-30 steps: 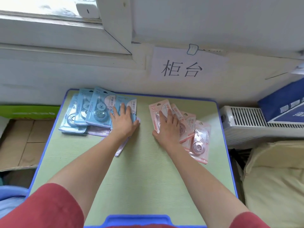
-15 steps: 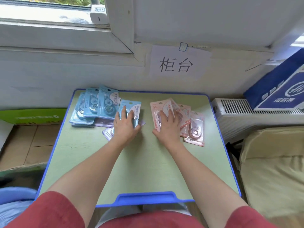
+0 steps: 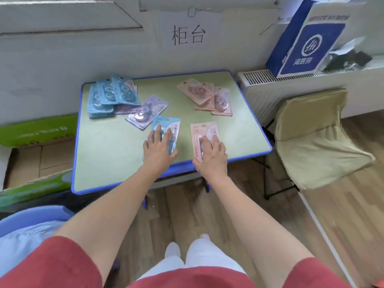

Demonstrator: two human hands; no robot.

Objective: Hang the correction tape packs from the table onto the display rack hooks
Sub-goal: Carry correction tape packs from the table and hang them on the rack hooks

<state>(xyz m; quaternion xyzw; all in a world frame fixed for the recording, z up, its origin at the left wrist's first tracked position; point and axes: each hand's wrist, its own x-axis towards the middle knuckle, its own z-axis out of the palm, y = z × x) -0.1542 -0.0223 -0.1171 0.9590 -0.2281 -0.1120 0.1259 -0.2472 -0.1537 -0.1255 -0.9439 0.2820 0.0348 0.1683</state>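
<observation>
Mid-frame, near the front edge of the table, our left grip lies flat, fingers straight, on a blue pack, our right grip likewise on a pink pack. We should slide each past the edge, then pinch.

Pale green table with blue edging, blue packs, pink packs, lilac packs, red sleeves

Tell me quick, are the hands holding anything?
Left hand: open, pressing flat on the blue card-backed correction tape pack.
Right hand: open, pressing flat on the pink card-backed correction tape pack.
</observation>
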